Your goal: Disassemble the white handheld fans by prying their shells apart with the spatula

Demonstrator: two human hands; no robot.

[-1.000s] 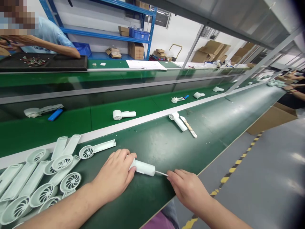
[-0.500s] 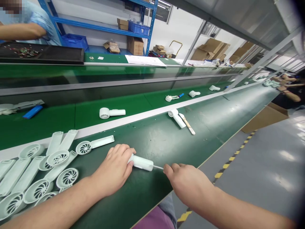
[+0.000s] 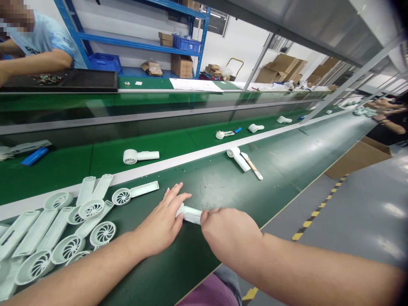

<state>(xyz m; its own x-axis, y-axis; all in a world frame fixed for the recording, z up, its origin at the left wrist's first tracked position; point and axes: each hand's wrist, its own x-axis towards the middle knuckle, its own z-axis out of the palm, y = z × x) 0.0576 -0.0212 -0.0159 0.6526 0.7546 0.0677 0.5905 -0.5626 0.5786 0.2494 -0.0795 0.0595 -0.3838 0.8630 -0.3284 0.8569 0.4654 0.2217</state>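
A white plastic fan handle lies across the green conveyor belt between my hands. My left hand grips its left end with the fingers spread. My right hand closes over its right end and hides that end, along with the thin white pin seen earlier. Just left of my left hand lies a white fan half with a long handle. Further left, several loose fan halves form a heap.
Further along the belt lie a white fan body and a wood-handled tool. A second green belt runs beyond a white rail, carrying more fan parts. A co-worker sits at a black tray at far left. Another person's arms show at far right.
My right hand has moved left from the pin's tip onto the handle's right end, covering the pin. My left hand's fingers have spread wider.
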